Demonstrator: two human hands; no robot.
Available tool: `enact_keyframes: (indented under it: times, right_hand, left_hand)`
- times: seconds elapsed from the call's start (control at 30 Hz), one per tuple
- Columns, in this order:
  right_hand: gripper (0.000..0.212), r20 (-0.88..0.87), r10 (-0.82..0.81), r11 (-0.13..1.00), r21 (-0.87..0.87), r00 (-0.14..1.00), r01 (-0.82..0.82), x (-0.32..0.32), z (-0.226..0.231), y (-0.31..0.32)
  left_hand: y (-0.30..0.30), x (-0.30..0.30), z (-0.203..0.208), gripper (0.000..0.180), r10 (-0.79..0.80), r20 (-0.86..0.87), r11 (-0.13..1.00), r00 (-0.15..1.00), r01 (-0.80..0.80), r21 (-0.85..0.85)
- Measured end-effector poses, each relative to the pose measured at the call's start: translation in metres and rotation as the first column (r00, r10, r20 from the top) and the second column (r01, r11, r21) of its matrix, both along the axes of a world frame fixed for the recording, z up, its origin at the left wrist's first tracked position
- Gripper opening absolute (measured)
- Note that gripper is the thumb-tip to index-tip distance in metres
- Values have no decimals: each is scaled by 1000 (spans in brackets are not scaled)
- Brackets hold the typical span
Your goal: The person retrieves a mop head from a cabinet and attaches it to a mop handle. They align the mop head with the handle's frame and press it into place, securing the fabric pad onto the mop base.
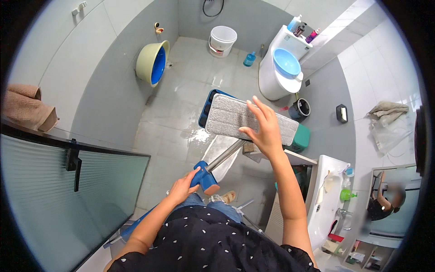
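Note:
My left hand (182, 187) is closed round the blue plastic piece (204, 176) on a flat mop's metal pole (226, 155). The mop's head is raised in front of me, its grey rectangular pad (226, 117) facing up. Over the right half of that pad is my right hand (266, 129), thumb and fingers spread and nothing gripped; whether the fingertips press on the pad I cannot tell. Partly hidden behind the pad is a dark blue container (205, 108) on the floor.
Wet patches shine on the tiled floor (156, 140). A toilet (272, 86) holding a blue basin (286, 61), a white bucket (222, 40) and a leaning basin (145, 63) stand farther off. The glass door (68, 195) is at left, the sink (324, 217) at right.

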State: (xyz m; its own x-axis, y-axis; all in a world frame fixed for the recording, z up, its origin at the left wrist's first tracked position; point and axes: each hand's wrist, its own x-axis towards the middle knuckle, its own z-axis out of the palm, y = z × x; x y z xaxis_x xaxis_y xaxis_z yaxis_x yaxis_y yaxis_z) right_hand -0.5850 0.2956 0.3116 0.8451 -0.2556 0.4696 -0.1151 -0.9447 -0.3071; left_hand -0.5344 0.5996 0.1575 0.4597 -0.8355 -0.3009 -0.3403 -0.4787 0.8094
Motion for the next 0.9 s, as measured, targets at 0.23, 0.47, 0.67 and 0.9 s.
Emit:
enact_keyframes:
  times: [0.23, 0.47, 0.67, 0.9]
  right_hand:
    - [64, 8, 78, 996, -36, 997, -78, 29, 22, 26]
    - [49, -108, 122, 983, 150, 987, -105, 42, 58, 30]
    - [23, 89, 318, 948, -60, 944, -313, 20, 66, 21]
    - [22, 362, 427, 899, -272, 829, -344, -2, 55, 25]
  left_hand:
    - [-8, -21, -7, 74, -14, 98, 997, 995, 21, -73]
    - [-8, -21, 6, 78, -14, 102, 999, 995, 18, -30]
    - [-6, -23, 17, 80, -2, 222, 1000, 975, 7, -21]
    - [-5, -22, 21, 79, 47, 209, 999, 977, -46, -11]
